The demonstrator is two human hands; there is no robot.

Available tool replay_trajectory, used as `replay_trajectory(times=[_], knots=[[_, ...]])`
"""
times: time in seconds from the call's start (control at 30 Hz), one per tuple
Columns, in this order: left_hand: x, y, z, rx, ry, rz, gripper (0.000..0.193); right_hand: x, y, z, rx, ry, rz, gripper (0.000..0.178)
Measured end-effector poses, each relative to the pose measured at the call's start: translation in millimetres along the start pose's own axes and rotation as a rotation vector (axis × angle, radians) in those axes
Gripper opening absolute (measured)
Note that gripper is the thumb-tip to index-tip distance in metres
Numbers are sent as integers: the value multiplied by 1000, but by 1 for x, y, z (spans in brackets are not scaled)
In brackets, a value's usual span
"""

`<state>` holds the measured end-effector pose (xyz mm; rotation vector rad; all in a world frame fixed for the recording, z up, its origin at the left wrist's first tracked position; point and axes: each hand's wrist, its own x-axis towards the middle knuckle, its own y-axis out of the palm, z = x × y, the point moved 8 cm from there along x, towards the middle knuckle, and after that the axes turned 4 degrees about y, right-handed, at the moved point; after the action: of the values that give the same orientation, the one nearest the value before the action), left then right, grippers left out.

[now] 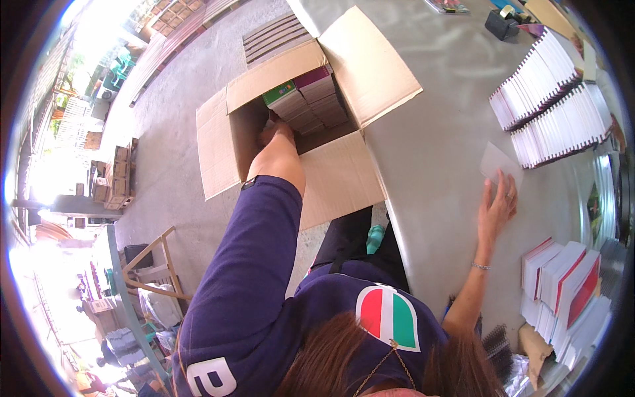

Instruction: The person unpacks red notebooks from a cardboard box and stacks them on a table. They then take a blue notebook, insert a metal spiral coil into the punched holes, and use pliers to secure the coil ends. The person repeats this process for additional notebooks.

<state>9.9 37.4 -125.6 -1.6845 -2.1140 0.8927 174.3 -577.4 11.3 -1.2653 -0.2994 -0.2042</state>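
Observation:
My left hand (pixel 273 134) is down inside an open cardboard box (pixel 360 63), beside stacked booklets. Its fingers are mostly hidden, and I cannot make out whether they hold anything. One booklet stack (pixel 286 99) has a green cover on top; the stack next to it (pixel 317 83) has a purple one. My right hand (pixel 498 204) reaches over the grey table, its fingers stretched out and apart. The fingertips touch a small pale, see-through sheet (pixel 497 162) lying on the tabletop.
Spiral-bound booklets (pixel 552 99) stand in two rows at the table's far right. Red-and-white booklets (pixel 562 284) are piled nearer me. A black tape dispenser (pixel 501 25) sits at the back. Left of the box, a wooden pallet (pixel 274 40) lies on the concrete floor.

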Motion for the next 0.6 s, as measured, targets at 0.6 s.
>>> replay_trajectory(times=[0.6], knots=[[-40, -103, -63, 349, 273, 210, 59, 0, 9, -13, 88, -23, -80, 48]])
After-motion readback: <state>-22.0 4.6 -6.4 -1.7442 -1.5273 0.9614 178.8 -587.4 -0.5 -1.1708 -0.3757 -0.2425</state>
